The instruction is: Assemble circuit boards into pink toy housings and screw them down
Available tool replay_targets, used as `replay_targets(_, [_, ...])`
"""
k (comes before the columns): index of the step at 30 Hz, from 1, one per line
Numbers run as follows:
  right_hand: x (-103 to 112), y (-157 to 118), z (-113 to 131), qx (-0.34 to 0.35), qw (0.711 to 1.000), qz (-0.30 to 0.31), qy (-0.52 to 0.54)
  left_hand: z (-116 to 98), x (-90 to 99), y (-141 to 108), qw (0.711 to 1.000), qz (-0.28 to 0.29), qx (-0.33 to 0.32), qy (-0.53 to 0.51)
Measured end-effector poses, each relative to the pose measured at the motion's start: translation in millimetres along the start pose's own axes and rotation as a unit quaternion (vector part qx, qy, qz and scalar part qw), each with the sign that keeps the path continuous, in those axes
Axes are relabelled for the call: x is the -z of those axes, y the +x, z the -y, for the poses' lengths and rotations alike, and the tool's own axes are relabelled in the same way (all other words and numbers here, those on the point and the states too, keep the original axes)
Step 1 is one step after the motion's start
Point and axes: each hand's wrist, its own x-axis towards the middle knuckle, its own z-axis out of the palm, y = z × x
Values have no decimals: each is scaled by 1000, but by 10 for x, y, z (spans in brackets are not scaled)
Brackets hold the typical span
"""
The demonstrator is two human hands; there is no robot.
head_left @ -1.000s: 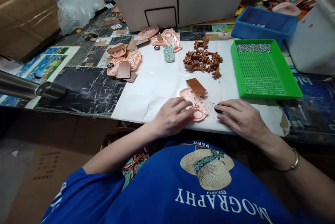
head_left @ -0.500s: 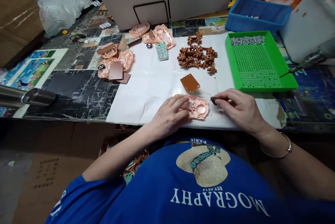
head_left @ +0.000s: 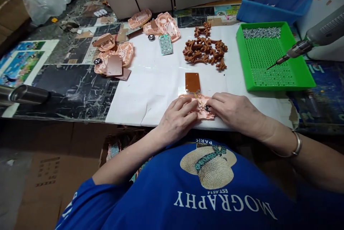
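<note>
Pink shell [head_left: 205,114] lies between left hand [head_left: 177,117], holding it, and right hand [head_left: 234,111], pinching black disc [head_left: 206,108].

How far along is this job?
Looks done: thin wires run from the brown board into the pink shell.
In hand: the right hand holds the round black part at the shell, where the left hand rests.
Probably left: seating the board, which lies outside.
</note>
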Motion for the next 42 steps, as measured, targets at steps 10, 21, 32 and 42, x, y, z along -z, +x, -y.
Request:
replay_targets(10, [-27,66,-153,29,987,4,159,2,-43,-23,1000,-13,6,-7])
replay_targets(21, [67,-73,-232,-87,959,-129,238,-43,36,-21,998,-57,11,-19])
replay_targets(32, [-5,617,-402,-352,830,-9,433,-106,-67,211,997,-4,-16,70])
replay_targets(42, [-107,835,-314,-357,731,-38,580,-78,-101,220,997,2,-9,70])
